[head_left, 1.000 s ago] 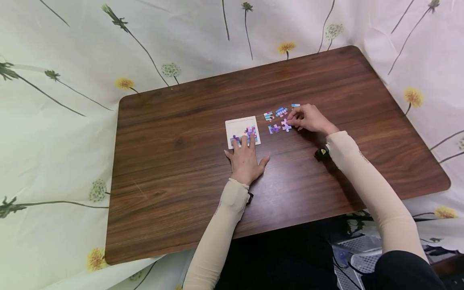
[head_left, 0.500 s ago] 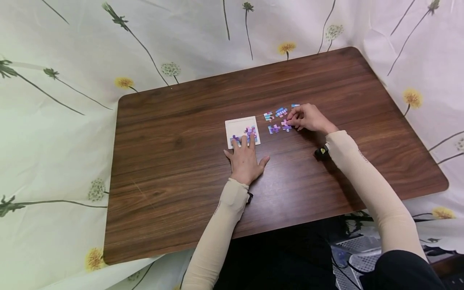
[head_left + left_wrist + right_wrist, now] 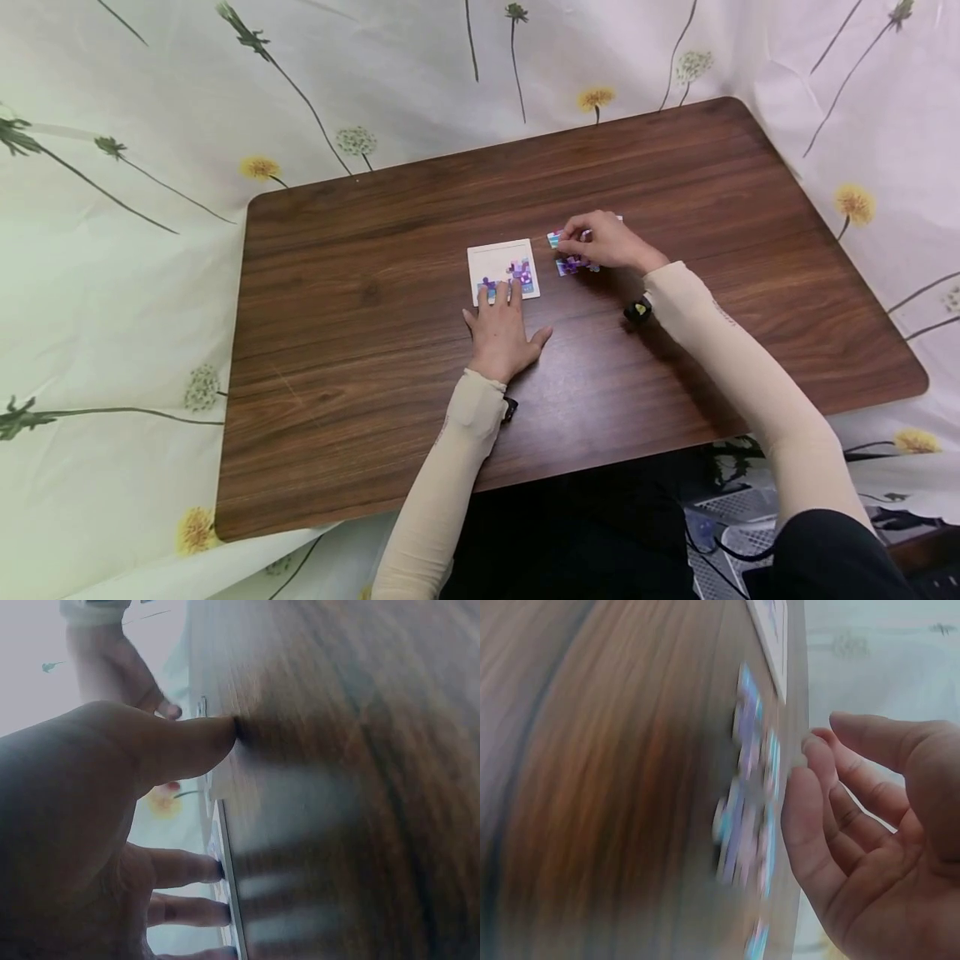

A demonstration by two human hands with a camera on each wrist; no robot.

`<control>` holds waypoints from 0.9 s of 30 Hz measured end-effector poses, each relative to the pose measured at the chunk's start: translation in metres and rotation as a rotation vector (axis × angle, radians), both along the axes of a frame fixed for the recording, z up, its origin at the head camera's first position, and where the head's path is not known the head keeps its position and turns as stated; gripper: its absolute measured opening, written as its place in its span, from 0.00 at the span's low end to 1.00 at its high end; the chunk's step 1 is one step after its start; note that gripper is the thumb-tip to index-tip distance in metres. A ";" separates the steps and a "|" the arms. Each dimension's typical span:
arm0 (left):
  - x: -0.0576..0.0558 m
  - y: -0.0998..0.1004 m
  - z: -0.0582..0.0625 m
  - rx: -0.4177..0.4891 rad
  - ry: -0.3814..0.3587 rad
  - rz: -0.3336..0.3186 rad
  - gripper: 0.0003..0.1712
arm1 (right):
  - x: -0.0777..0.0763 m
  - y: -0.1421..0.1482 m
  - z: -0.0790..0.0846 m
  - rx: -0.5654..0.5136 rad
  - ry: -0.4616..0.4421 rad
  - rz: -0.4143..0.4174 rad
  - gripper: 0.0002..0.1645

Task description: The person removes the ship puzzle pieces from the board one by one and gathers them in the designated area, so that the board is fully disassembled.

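A white square puzzle board (image 3: 489, 258) lies on the table, with purple and blue jigsaw pieces (image 3: 521, 272) in its near and right parts. My left hand (image 3: 501, 337) lies flat at its near edge, and the fingertips rest on the board and pieces. Several loose jigsaw pieces (image 3: 567, 266) lie right of the board, partly hidden in the head view by my right hand (image 3: 611, 242). That hand hovers over them with bent fingers; in the right wrist view, thumb and index finger stand apart with nothing between them. The loose pieces (image 3: 739, 832) look blurred there, flat on the table.
The brown wooden table (image 3: 360, 358) has rounded corners. Behind and beside it hangs a white curtain (image 3: 420, 83) printed with flowers. White perforated baskets (image 3: 738, 508) and dark cables are below the table's near right edge.
My right hand first turns a loose jigsaw piece slightly, then lets it go and moves left over the other loose pieces. The left hand stays almost in place on the board.
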State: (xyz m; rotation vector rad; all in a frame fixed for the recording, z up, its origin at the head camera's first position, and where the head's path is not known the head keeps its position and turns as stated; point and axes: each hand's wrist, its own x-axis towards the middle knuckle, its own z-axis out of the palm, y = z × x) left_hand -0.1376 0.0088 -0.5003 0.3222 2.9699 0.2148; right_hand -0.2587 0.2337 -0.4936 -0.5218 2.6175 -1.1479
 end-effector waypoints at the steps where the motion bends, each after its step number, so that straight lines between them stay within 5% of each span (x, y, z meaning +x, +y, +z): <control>1: 0.000 -0.001 0.000 0.003 -0.009 -0.002 0.57 | -0.001 -0.006 0.000 0.001 -0.006 0.023 0.10; 13: 0.002 -0.004 -0.005 0.064 -0.063 -0.041 0.54 | -0.006 -0.046 -0.012 0.045 -0.036 0.176 0.12; 27: 0.000 -0.009 0.001 0.032 -0.046 -0.034 0.53 | -0.007 -0.055 -0.002 0.086 -0.031 0.169 0.08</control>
